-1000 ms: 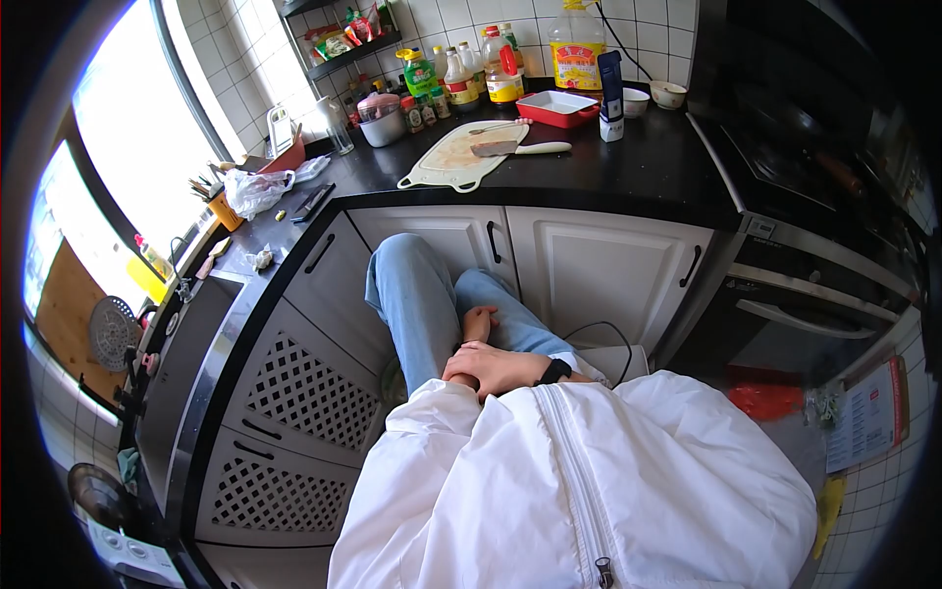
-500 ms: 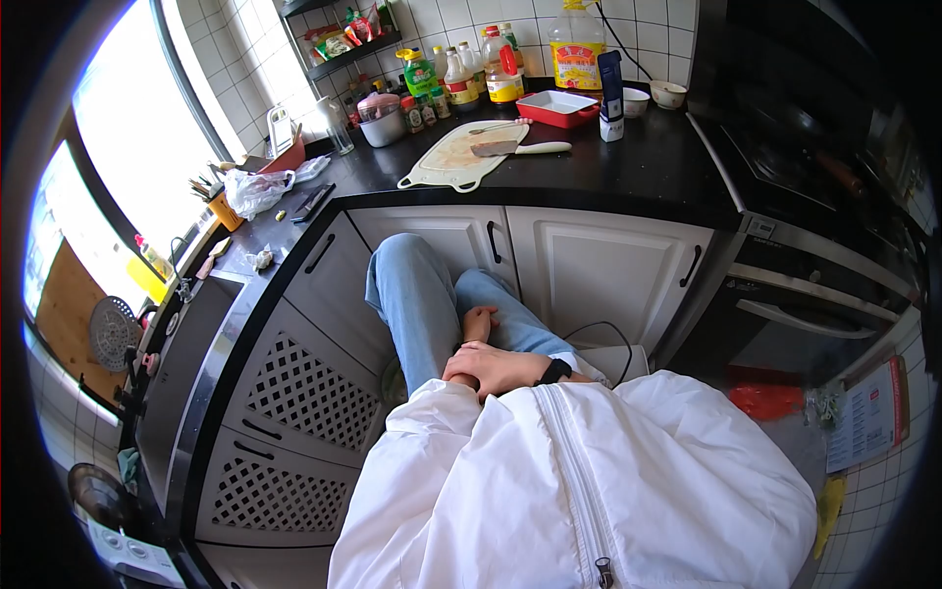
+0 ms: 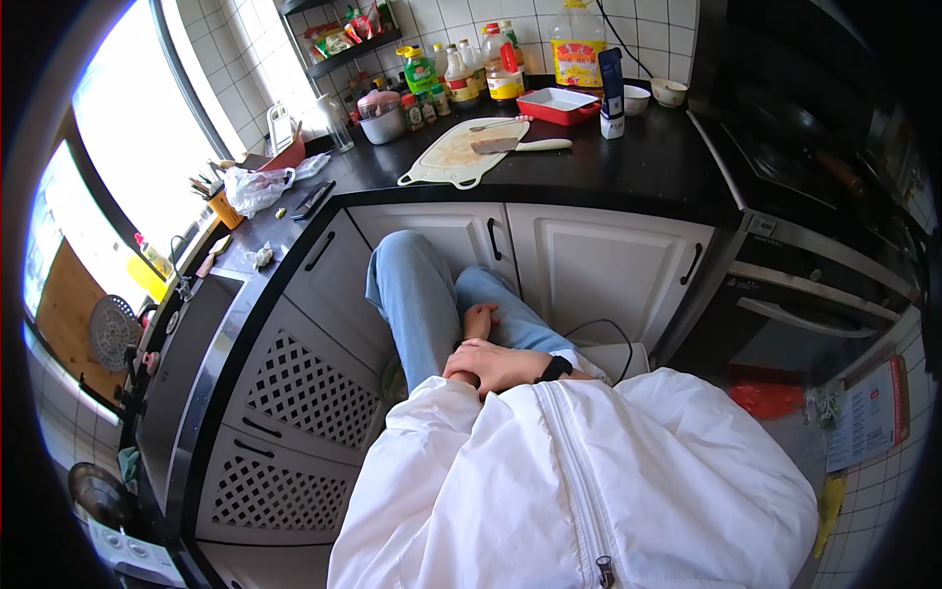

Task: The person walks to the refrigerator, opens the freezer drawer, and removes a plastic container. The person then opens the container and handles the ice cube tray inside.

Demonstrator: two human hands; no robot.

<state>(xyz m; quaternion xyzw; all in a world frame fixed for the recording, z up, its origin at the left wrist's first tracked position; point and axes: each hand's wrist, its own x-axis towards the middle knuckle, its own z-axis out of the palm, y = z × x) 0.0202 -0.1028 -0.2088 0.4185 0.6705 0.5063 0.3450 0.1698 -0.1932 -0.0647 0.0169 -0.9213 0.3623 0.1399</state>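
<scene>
My right hand (image 3: 500, 365), with a black watch (image 3: 555, 369) on its wrist, lies across my lap and is closed around my left wrist. Beyond it, my left hand (image 3: 479, 320) rests against my legs in blue jeans (image 3: 412, 294). The fingers of that hand are mostly turned away, so their shape is unclear. No object shows in either hand. Ahead on the black counter (image 3: 628, 182) is a cream cutting board (image 3: 442, 162). A knife (image 3: 525, 146) with a pale handle lies on it, and a thin utensil (image 3: 496, 126) lies near its far edge.
Behind the board stand a red baking dish (image 3: 557, 106), a dark blue carton (image 3: 611, 93), a large oil jug (image 3: 577, 49) and several sauce bottles. A plastic bag (image 3: 257, 189) and a phone (image 3: 314, 199) lie left. The cooktop (image 3: 785, 162) and oven (image 3: 785, 319) are right.
</scene>
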